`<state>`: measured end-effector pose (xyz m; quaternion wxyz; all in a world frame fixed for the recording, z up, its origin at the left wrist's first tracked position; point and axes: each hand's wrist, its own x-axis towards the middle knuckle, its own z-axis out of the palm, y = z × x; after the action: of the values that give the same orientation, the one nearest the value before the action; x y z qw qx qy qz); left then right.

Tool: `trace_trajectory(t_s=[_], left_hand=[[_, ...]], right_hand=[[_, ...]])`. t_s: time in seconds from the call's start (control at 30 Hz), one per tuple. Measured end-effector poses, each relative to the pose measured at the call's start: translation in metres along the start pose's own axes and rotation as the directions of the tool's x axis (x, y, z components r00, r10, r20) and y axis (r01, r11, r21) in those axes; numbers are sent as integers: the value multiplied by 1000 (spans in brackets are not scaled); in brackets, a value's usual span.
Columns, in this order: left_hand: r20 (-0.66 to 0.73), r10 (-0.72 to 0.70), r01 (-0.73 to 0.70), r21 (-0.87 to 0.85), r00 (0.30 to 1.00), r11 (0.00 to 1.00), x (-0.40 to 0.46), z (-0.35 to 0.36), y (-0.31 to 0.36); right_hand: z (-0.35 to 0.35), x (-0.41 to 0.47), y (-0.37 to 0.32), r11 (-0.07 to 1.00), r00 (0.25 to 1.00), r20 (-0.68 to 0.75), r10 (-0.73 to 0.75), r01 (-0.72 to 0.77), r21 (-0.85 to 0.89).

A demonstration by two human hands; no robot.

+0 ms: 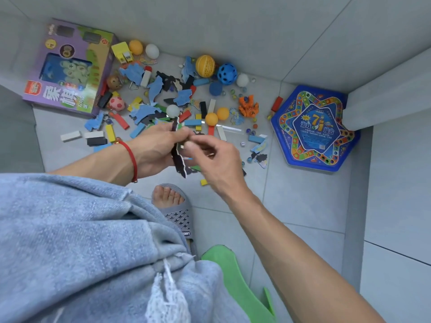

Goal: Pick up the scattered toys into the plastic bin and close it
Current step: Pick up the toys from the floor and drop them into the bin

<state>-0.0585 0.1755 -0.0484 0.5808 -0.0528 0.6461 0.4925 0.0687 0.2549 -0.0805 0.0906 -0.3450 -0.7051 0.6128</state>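
While both bare forearms reach forward over the grey tiled floor (303, 206), the hands meet above the toy scatter. Left forearm enters from the lower left, crossing a light blue fabric-covered knee (81, 241), with a red cord bracelet (130, 157) at the wrist. Right forearm runs in diagonally from the lower right corner.

Left hand (156, 148): palm turned inward, fingers curled round a stack of flat dark-backed jigsaw pieces (178, 162) held on edge, nearly upright. Right hand (217, 162): back to the camera, thumb and forefinger drawn together at the stack's upper edge; exact contact blurred, cannot tell whether it pinches a piece.

Scattered toys lie beyond the hands on the floor: purple cardboard chess box (70, 68) far left, blue hexagonal plastic game board (314, 129) far right, between them blue fish-shaped puzzle pieces (155, 88), coloured rectangular blocks (120, 121), a yellow ribbed ball (205, 65), a blue perforated ball (227, 74), an orange toy robot (248, 107), orange table-tennis balls (211, 118).

A grey slipper (179, 217) sits below the hands.
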Motion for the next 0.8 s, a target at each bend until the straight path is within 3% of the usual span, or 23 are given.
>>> trace_trajectory(t_s=[0.07, 0.13, 0.2, 0.3, 0.37, 0.47, 0.6, 0.8], left_hand=[[-94, 1, -2, -1, 996, 1000, 4, -6, 1], [-122, -24, 22, -17, 992, 1000, 6, -9, 0], [-101, -55, 54, -10, 993, 998, 6, -7, -3], [-67, -83, 84, 2, 994, 997, 6, -2, -9], [-58, -80, 81, 15, 995, 997, 5, -3, -11], [-72, -56, 59, 38, 996, 998, 3, -7, -10], [-95, -36, 38, 17, 995, 999, 3, -10, -10], [-92, -29, 32, 23, 995, 999, 5, -6, -12]], right_hand=[[-30, 6, 33, 987, 988, -153, 6, -30, -158], [-66, 15, 76, 869, 969, -246, 34, -150, -471], [-92, 22, 113, 667, 977, -196, 87, -204, -717], [-101, 30, 140, 473, 995, 6, 102, -43, -880], [-99, 38, 149, 386, 989, 119, 87, 77, -919], [-95, 47, 155, 332, 986, 153, 69, 122, -936], [-93, 46, 146, 427, 998, 68, -10, 66, -902], [-87, 45, 147, 377, 972, 216, 94, 166, -911]])
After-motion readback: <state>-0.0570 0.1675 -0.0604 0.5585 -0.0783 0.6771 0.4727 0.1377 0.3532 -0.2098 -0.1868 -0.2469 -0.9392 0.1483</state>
